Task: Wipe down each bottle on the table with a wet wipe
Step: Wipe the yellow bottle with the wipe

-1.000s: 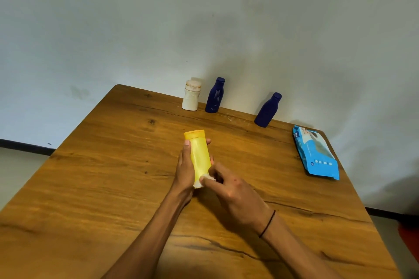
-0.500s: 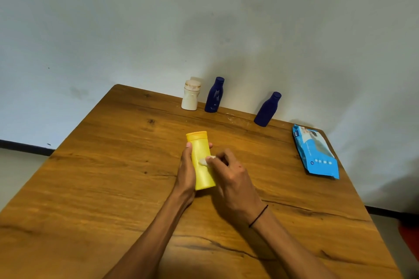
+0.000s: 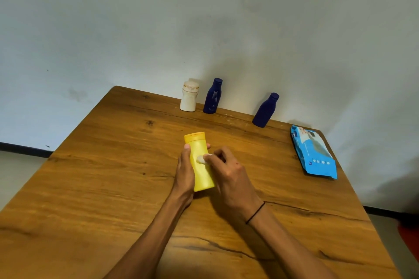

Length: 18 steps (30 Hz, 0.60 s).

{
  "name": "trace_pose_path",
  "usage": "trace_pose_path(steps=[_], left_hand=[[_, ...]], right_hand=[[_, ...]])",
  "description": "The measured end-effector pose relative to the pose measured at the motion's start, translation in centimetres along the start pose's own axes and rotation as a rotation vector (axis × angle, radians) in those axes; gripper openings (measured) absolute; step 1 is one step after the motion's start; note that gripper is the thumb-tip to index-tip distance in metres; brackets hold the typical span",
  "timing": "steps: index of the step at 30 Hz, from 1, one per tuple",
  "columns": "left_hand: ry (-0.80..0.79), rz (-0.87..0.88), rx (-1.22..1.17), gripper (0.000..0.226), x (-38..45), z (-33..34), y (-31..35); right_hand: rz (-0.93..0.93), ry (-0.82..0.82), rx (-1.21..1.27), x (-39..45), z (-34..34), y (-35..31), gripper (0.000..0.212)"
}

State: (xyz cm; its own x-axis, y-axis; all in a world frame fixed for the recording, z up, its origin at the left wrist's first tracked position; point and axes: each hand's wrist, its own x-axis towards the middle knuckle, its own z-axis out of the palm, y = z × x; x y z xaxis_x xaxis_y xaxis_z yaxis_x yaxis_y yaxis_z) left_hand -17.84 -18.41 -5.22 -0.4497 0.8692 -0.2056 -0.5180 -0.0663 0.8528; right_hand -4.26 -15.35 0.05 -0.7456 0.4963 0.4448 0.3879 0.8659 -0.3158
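A yellow bottle (image 3: pixel 200 161) is held over the middle of the wooden table (image 3: pixel 102 176), its cap pointing away from me. My left hand (image 3: pixel 184 172) grips it from the left side, thumb along its edge. My right hand (image 3: pixel 229 174) pinches a small bunched white wet wipe (image 3: pixel 200 158) and presses it against the bottle's upper middle. At the far edge by the wall stand a white bottle (image 3: pixel 189 99) and two dark blue bottles (image 3: pixel 212 96) (image 3: pixel 265 110).
A blue pack of wet wipes (image 3: pixel 314 154) lies flat near the table's right edge. A grey wall rises right behind the far bottles. The floor shows past the table's left and right sides.
My right hand has slid the wipe up the yellow bottle, from its lower end to its upper middle. The left hand keeps its grip on the bottle.
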Motion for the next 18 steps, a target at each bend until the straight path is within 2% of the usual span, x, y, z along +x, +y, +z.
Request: trace_pose_path(steps=[2, 6, 9, 13, 15, 18], left_hand=[[0.02, 0.02, 0.01, 0.06, 0.1, -0.3, 0.2], [0.008, 0.044, 0.013, 0.06, 0.2, -0.6, 0.5], [0.002, 0.045, 0.054, 0.061, 0.1, -0.5, 0.5], [0.064, -0.028, 0.118, 0.066, -0.2, 0.0, -0.5], [0.1, -0.061, 0.161, 0.06, -0.4, 0.3, -0.8], [0.052, -0.02, 0.162, 0.057, -0.6, 0.4, -0.4]], right_hand=[[-0.023, -0.005, 0.03, -0.1, 0.1, 0.1, 0.039], [-0.18, -0.09, 0.043, -1.7, 0.2, 0.3, 0.027], [-0.233, -0.086, 0.011, -1.7, -0.3, 0.5, 0.031], [-0.176, 0.002, -0.065, 0.4, -0.6, 0.5, 0.043], [-0.12, 0.061, -0.077, 2.1, -0.6, 0.6, 0.037], [0.032, 0.131, -0.012, 4.1, -0.4, 0.5, 0.023]])
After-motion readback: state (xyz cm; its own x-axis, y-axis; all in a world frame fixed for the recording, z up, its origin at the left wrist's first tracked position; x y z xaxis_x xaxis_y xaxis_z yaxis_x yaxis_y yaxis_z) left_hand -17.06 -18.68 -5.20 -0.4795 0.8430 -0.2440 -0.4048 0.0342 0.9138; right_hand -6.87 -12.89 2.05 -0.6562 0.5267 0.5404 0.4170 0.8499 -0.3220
